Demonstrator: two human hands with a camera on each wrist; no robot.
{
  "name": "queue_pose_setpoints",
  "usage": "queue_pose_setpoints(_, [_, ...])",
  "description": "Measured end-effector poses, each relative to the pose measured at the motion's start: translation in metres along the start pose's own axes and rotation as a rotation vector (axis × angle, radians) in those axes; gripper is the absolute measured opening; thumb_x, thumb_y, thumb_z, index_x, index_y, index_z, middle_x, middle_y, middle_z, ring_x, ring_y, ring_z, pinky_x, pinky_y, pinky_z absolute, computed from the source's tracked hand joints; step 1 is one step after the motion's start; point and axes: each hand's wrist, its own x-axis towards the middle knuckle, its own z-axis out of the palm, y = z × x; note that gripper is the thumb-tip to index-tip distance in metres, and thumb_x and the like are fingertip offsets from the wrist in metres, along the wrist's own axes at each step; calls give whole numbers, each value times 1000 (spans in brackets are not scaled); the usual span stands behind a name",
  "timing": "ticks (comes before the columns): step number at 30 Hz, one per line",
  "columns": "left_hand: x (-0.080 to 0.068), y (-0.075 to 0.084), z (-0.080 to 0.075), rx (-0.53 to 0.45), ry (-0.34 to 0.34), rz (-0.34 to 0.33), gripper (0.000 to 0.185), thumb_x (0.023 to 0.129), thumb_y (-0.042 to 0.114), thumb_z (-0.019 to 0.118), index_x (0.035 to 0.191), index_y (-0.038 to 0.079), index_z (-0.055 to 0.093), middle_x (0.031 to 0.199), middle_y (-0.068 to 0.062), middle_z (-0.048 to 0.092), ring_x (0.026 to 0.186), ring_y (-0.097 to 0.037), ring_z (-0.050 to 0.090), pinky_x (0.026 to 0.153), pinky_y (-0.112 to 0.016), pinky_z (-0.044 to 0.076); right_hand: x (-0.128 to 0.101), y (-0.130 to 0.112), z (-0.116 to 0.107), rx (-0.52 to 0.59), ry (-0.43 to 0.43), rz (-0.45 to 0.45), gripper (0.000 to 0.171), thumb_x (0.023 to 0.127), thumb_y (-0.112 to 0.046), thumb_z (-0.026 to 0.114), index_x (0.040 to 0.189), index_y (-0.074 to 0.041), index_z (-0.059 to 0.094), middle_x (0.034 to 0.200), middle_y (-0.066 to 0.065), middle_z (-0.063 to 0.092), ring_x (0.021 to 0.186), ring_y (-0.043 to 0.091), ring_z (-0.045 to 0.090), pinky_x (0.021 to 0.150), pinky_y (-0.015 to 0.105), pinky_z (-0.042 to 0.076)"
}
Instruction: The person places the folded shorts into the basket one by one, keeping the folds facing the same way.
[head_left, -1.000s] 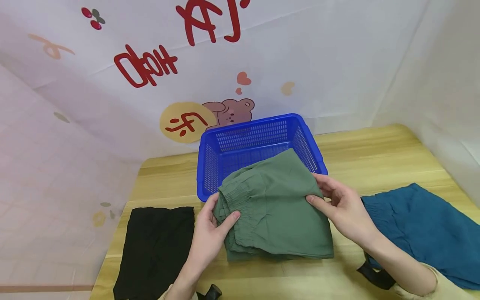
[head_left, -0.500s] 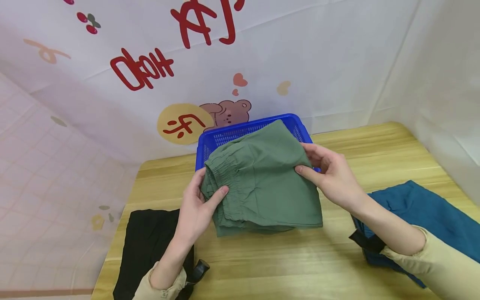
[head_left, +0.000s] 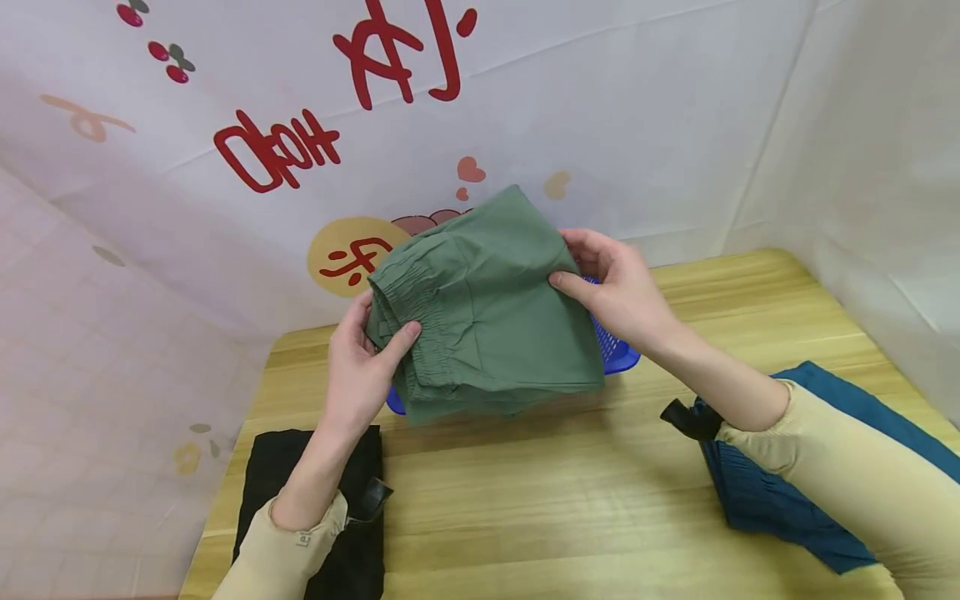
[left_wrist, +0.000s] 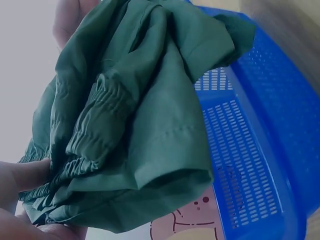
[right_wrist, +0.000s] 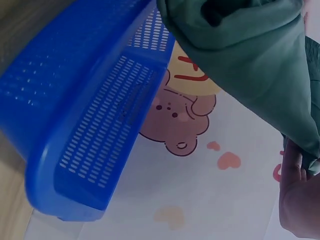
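Observation:
Folded green shorts (head_left: pixel 502 308) with a gathered elastic waistband are held up between my two hands in the head view. My left hand (head_left: pixel 363 367) pinches the waistband end, thumb on top and fingers beneath. On the other side, my right hand (head_left: pixel 618 287) pinches the edge, its thumb on the upper face. Behind and below the cloth stands a blue plastic basket (head_left: pixel 621 357), mostly hidden by it in the head view. The left wrist view shows the shorts' layered underside (left_wrist: pixel 170 125) beside the perforated basket (left_wrist: pixel 245 165); the right wrist view shows the basket wall (right_wrist: pixel 100 135) too.
A folded black garment (head_left: pixel 352 533) lies at the table's left, partly under my left forearm. Folded blue cloth with a gathered edge (head_left: pixel 772 492) lies at the right, beneath my right sleeve. A printed white backdrop (head_left: pixel 600 108) rises behind the wooden table (head_left: pixel 525 500).
Both hands have lifted the green shorts away from me and slightly left, from the basket's near side to over it. The cloth now covers most of the basket. The grip is unchanged.

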Motion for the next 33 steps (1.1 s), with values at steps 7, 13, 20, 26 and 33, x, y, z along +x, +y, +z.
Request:
queue_pose_setpoints(7, [21, 6, -1, 15, 6, 22, 53, 101, 0, 65, 151, 5, 48, 141, -12, 61, 119, -6, 66, 93, -14, 58, 24, -4, 1, 3, 52, -64, 44, 100, 0, 65, 143, -2, 61, 130, 22, 71, 101, 3, 71, 85, 15, 57])
queue_pose_setpoints(13, [42, 8, 0, 40, 10, 33, 52, 102, 2, 64, 151, 6, 48, 144, -15, 61, 128, -26, 65, 89, -13, 57, 40, -4, 2, -66, 81, -77, 43, 101, -3, 65, 144, -5, 62, 131, 22, 72, 118, 34, 73, 87, 19, 58])
queue_pose_setpoints(20, [61, -4, 7, 110, 0, 24, 52, 102, 7, 66, 151, 7, 50, 142, -17, 63, 125, -32, 67, 95, -27, 58, 53, 5, 0, -100, 79, -43, 45, 101, -2, 63, 147, -2, 59, 135, 25, 70, 122, 39, 70, 87, 17, 55])
queue_pose_setpoints(26, [69, -16, 7, 211, -44, -84, 55, 103, 12, 66, 154, 9, 47, 147, -18, 61, 131, -36, 63, 109, -52, 54, 62, 18, 4, -142, -1, 51, 47, 102, -2, 62, 148, -3, 57, 134, 26, 68, 121, 40, 70, 96, 36, 60])
queue_pose_setpoints(33, [74, -26, 2, 330, -96, -225, 60, 104, 18, 66, 159, 10, 42, 154, -19, 54, 141, -37, 55, 118, -54, 48, 73, 28, 10, -168, -134, 145, 47, 103, -3, 61, 150, -1, 54, 142, 27, 64, 131, 41, 63, 107, 54, 54])
